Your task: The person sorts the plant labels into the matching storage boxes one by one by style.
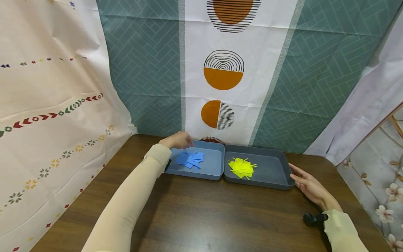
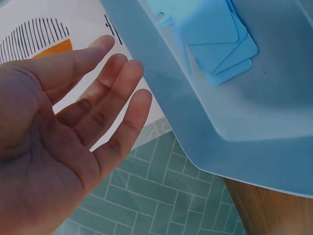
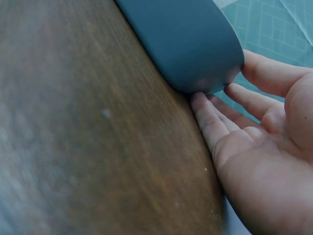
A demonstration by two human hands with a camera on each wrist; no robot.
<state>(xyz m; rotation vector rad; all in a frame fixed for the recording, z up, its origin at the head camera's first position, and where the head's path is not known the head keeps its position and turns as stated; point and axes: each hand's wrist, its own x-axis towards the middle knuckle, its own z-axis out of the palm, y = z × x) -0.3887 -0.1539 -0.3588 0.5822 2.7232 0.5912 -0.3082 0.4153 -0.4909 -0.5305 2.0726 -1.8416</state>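
Observation:
My left hand [image 1: 180,140] hovers over the far left part of a light blue-grey tray [image 1: 212,164]. In the left wrist view its fingers are loosely spread, beside the tray's rim and holding nothing. A pile of flat blue pieces with rounded corners [image 1: 191,160], some with thin strips, lies in that tray. My right hand [image 1: 310,183] touches the right end of a dark grey tray [image 1: 270,168]. In the right wrist view the thumb is at the rim and other fingertips meet the wall low down near the table. Bright yellow flat pieces with thin strips [image 1: 241,168] lie in the dark tray's left half.
Both trays stand side by side, touching or nearly so, near the back of a brown wooden table [image 1: 201,217]. A patterned curtain [image 1: 145,70] hangs directly behind them. White printed cloth [image 1: 56,133] borders the left side, and flowered cloth [image 1: 381,185] the right.

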